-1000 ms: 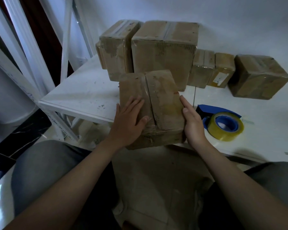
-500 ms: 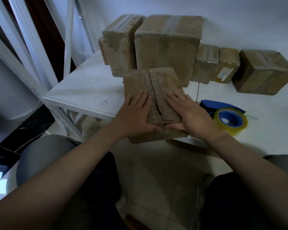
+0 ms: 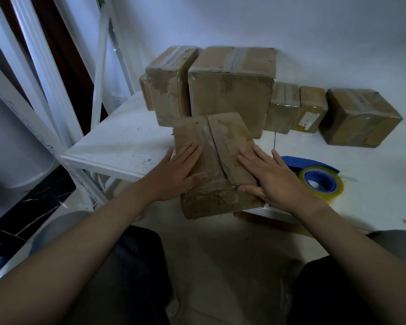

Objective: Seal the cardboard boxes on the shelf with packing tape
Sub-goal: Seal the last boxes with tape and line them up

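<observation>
the open box (image 3: 227,139) sits in the middle of the frame, on the front lip of the white shelf (image 3: 122,146), its near end hanging past the edge. the left hand (image 3: 176,170) lies flat on the left flap with fingers straight and close together. the right hand (image 3: 274,179) lies flat on the right flap with fingers spread, pinching nothing. a dark seam runs between the two flaps.

the card looks worn and creased, with scraps of old tape, so it is probably soft and springy at the flaps and light enough to slide. it seems best held down by palms on either side of the seam, keeping the edges butted. the flaps cover whatever is inside, so i cannot tell the contents.

the tape roll (image 3: 321,181), on a blue dispenser, lies just right of the right hand. in the upper middle and right of the frame, the row of taped boxes (image 3: 230,95) stands against the wall, all closed.
</observation>
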{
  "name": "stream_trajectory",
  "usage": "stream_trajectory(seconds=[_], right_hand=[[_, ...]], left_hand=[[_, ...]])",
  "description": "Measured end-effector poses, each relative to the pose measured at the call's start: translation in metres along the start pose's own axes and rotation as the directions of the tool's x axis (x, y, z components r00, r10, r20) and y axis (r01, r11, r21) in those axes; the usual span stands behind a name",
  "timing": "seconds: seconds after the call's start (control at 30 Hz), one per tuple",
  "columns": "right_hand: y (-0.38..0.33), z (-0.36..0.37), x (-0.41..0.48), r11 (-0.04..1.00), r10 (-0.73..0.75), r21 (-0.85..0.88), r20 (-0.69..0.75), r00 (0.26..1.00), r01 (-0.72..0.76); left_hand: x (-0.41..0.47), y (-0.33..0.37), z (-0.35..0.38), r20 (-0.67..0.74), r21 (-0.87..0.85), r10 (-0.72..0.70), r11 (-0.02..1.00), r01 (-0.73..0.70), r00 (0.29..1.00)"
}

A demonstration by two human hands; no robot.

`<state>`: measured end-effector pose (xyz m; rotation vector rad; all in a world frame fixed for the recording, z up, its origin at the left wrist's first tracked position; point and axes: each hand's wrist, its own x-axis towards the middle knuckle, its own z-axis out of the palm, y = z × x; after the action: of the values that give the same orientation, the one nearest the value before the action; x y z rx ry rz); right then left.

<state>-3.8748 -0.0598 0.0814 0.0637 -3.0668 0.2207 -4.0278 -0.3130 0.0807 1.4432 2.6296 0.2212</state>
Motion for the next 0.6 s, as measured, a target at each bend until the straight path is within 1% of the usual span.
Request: stream_trajectory(seconds=[0.1,0.17,0.23,0.3,0.43,0.53,0.6], right_hand=[[-0.011,-0.006,-0.003,0.997,0.058,-0.046,0.047,0.997,-0.056],[-0.021,-0.01,-0.002,0.996,0.067,-0.067,0.072,0.995,-0.062],[-0.028,-0.014,0.001,0.996,0.067,-0.063,0.104,0.992,-0.061],[-0.029,-0.017,0.005,0.998,0.058,-0.044,0.125,0.99,-0.053],[-0.013,-0.027,0.009,0.998,0.061,0.004,0.176,0.982,-0.063],[0.007,-0.035,0.007,0.996,0.079,0.03,0.185,0.98,-0.086],[0.015,-0.039,0.005,0.989,0.122,0.056,0.194,0.973,-0.135]], left_hand=[[0.028,-0.017,-0.007,0.007,-0.014,-0.075,0.997,0.075,0.997],[0.053,-0.029,-0.016,-0.006,-0.019,-0.13,0.991,0.13,0.991],[0.077,-0.042,-0.025,-0.036,-0.066,-0.193,0.979,0.191,0.98],[0.092,-0.055,-0.032,-0.028,-0.113,-0.244,0.964,0.239,0.969],[0.096,-0.06,-0.035,0.021,-0.161,-0.294,0.942,0.293,0.956],[0.085,-0.054,-0.033,-0.017,-0.141,-0.302,0.944,0.297,0.953],[0.075,-0.048,-0.032,-0.048,-0.107,-0.307,0.948,0.301,0.951]])
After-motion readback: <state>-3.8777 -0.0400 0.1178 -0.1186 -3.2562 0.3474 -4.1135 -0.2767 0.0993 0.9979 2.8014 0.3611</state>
